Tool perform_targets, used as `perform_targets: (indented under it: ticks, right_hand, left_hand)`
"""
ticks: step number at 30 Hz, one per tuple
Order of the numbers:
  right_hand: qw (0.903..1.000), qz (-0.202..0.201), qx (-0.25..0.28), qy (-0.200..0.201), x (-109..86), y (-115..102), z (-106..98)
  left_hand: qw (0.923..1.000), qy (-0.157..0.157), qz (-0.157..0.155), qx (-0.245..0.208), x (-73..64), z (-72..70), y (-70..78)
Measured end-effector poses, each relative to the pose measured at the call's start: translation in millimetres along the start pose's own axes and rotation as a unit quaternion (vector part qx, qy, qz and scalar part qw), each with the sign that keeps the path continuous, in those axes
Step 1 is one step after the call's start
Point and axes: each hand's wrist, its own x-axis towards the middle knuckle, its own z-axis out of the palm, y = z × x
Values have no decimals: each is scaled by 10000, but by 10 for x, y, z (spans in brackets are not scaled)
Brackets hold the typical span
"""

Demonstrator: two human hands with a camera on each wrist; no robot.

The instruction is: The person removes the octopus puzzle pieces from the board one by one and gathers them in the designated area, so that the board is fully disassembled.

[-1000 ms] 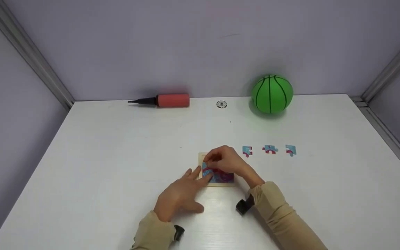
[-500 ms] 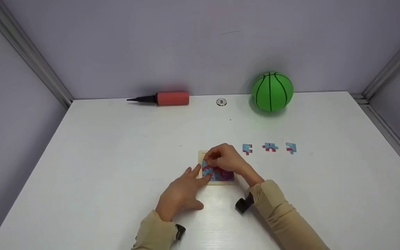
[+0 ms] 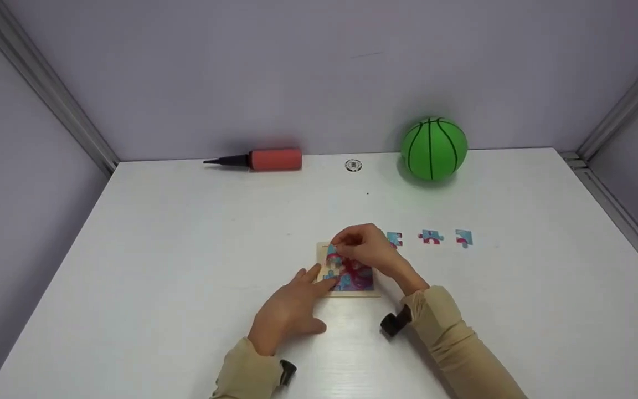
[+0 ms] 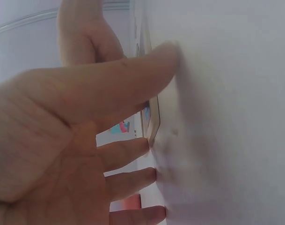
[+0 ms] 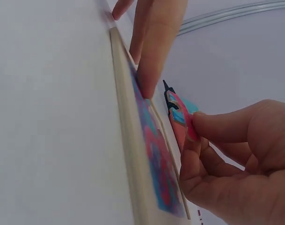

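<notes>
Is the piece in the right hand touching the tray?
Apart. The right wrist view shows it: the right hand pinches the piece clear of the tray, with the red pump visible through the gap between them.

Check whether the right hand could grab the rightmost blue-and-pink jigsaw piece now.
Probably not yet: the right hand pinches another blue-and-pink jigsaw piece, though nothing tall blocks the way to the rightmost piece.
</notes>
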Motion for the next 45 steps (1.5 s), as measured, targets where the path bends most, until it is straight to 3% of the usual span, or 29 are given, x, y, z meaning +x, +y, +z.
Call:
perform_targets:
  ticks: [7, 13, 21, 28, 45]
  right_hand:
    - [9998, -108, -9, 183, -139, -30, -310]
    - [9988, 297, -344, 189, -320, 11, -595]
    - [9935, 808, -696, 385, -554, 232, -876]
    - [9898, 989, -903, 491, -586, 361, -924]
    - [9766, 1003, -1809, 582, -567, 327, -784]
  left_hand:
    - [9988, 446, 224, 13, 67, 57, 5]
    - [9972, 659, 296, -168, 144, 112, -5]
    - [9973, 662, 292, 111, 164, 140, 0]
    - [9978, 593, 278, 74, 164, 135, 19]
    - [9977, 628, 241, 28, 182, 160, 24]
